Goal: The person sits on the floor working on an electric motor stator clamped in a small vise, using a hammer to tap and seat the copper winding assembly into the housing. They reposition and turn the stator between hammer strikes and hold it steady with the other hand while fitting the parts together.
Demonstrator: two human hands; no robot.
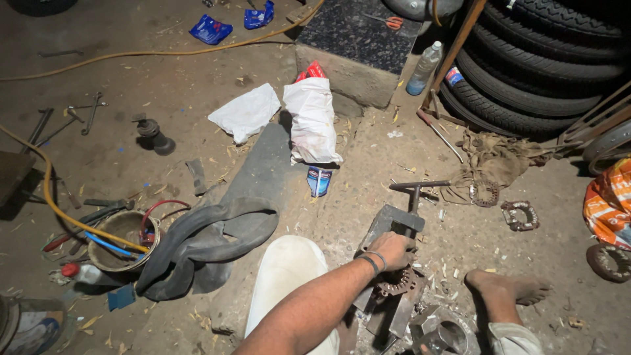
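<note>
left hand [392, 250]: closed over the top of a grey metal block [394, 220], wristbands on the forearm; it grips the block's near edge.
right hand: not in view.
metal block: sits on the floor [368, 164] between the person's knee and bare foot [509, 288], just behind a rusty toothed ring [397, 284].
t-handle screw [416, 189]: stands upright out of the block's far side, crossbar level.
toothed ring: lies under the wrist, on metal bars; touching the block or not, cannot tell.
handling, block: looks solid steel, heavy and stiff, likely dusty not slippery; best held by the flat top edges or by the screw shaft.
handling, ring: rigid, rough with rust, teeth could bite skin; hold by the inner rim.
around: black inner tube [204, 240] left, white bag [313, 121] beyond, stacked tyres [539, 66] far right.
</note>
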